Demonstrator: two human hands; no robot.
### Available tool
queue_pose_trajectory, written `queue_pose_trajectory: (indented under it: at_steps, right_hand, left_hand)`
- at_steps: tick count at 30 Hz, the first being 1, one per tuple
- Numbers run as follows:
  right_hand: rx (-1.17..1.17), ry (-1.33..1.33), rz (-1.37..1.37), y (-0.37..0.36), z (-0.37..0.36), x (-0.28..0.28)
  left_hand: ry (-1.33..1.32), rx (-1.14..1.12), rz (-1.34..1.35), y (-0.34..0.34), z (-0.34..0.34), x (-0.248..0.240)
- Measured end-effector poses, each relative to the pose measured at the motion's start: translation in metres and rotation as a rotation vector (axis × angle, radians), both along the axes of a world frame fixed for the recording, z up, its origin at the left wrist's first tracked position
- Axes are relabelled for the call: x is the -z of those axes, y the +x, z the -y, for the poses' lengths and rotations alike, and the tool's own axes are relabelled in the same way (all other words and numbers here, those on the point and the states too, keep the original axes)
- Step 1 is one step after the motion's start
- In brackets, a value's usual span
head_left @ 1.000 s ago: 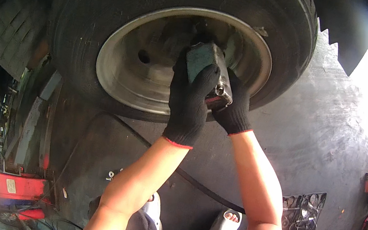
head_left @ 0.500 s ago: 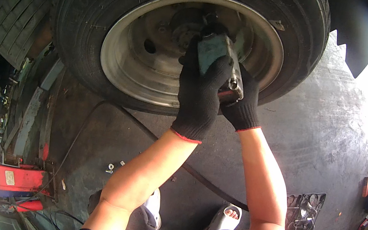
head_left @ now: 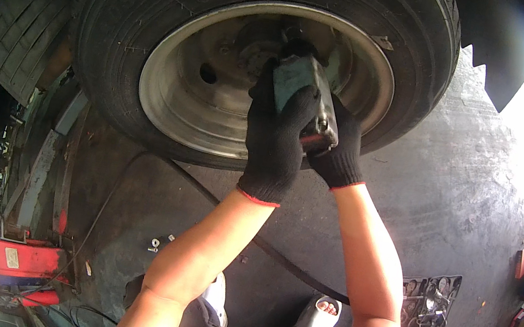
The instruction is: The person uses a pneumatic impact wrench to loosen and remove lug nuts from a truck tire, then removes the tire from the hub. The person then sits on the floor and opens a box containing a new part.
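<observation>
A truck-sized wheel stands in front of me, its black tire (head_left: 129, 89) around a dull steel rim (head_left: 167, 109). A worn grey-green impact wrench (head_left: 296, 78) points into the rim, its socket end close to the hub (head_left: 256, 52). Whether the socket sits on a nut, I cannot make out. My left hand (head_left: 279, 132), in a black knitted glove with red cuff, wraps the wrench's left side. Behind the tool's rear end, my right hand (head_left: 342, 146), gloved alike, is closed around its lower part; the fingers are mostly hidden.
A dark hose (head_left: 287, 261) runs across the floor by my feet. Loose nuts (head_left: 156, 243) lie left of my left forearm. A socket tray (head_left: 428, 308) lies at right, a red jack-like tool (head_left: 24, 257) at lower left. Another tire (head_left: 17, 29) shows at far left.
The view has shifted slightly, so the wheel appears a little lower. Both hands keep their hold on the impact wrench, which still points at the hub.
</observation>
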State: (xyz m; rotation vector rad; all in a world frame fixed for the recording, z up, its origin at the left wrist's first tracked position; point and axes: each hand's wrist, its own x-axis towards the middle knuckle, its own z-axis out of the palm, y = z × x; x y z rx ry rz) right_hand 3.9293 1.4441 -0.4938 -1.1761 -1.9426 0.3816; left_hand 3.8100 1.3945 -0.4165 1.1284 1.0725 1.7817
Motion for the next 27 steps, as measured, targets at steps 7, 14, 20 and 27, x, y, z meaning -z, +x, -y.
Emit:
queue_pose_trajectory:
  at_steps: [7,14,20,27]
  right_hand:
    - [0.01,-0.021,-0.041,-0.005,0.0,-0.002]
    - [-0.008,-0.071,-0.071,-0.001,0.006,-0.011]
    - [-0.016,-0.022,-0.115,-0.003,0.005,-0.01]
    - [-0.018,0.005,-0.085,-0.004,0.003,-0.01]
  left_hand:
    - [-0.02,0.077,0.058,-0.004,-0.001,0.0]
    - [0.007,0.075,0.056,-0.001,0.0,-0.003]
    - [0.009,0.058,0.044,-0.001,0.002,-0.007]
    - [0.025,0.047,0.039,0.0,0.002,-0.009]
